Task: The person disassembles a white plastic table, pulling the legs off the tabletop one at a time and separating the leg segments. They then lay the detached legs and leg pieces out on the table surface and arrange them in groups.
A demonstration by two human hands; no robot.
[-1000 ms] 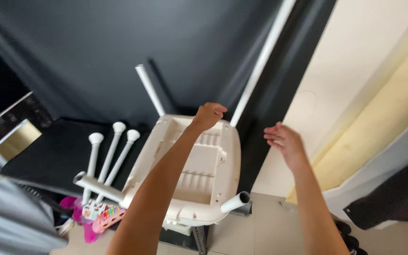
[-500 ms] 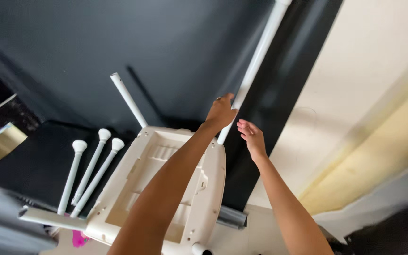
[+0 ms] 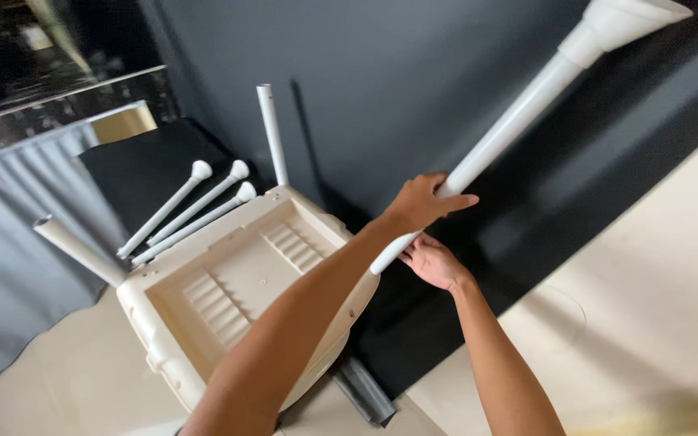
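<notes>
1. Left hand wraps round long white plastic tube w/ flared end, mid-shaft; tube leans vs dark wall.
2. Right hand cups tube's lower end, fingers curled under, just above upturned cream plastic seat.
3. Best kept: both grips firm, tube in line w/ seat corner.
4. Three loose white legs lie on black counter.
</notes>
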